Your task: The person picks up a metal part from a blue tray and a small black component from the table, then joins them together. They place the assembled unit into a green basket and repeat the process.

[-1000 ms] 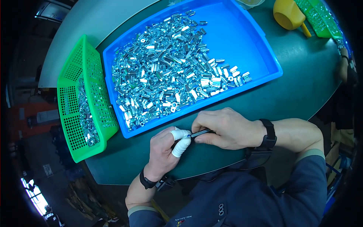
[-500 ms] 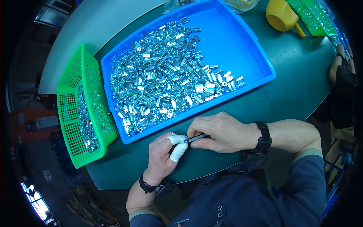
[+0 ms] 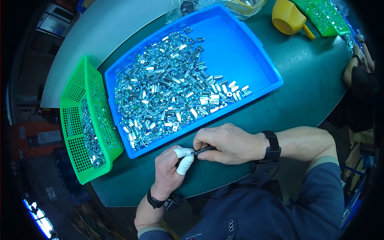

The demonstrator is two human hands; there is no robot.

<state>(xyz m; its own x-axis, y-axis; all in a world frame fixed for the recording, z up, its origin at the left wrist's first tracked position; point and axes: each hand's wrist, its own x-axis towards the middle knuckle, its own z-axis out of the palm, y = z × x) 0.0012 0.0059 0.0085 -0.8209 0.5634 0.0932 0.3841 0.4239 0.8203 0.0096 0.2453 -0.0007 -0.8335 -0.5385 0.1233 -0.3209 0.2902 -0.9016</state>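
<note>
White wrapping covers the thumb and forefinger of my left hand [image 3: 167, 171], which are pinched together at the near side of the green table. Whatever sits between those fingertips is too small and covered to name. My right hand [image 3: 234, 145] grips a thin dark rod-like tool [image 3: 206, 150], its tip meeting the left fingertips. Just beyond both hands stands a blue tray [image 3: 262, 85]. Many shiny hexagonal metal standoffs [image 3: 164, 86] lie heaped over its left and near parts.
Left of the tray stands a green mesh basket [image 3: 76, 150] with small metal parts. At the far right are a yellow scoop [image 3: 287, 18], a green basket [image 3: 328, 25] of shiny pieces and another person's hand [image 3: 352, 68]. A clear plastic container [image 3: 250, 9] sits behind the tray.
The view has shifted slightly, moving the tray and scoop a little left in the picture. The rod looks turned a little, while both hands keep their pinch, tip to tip.
</note>
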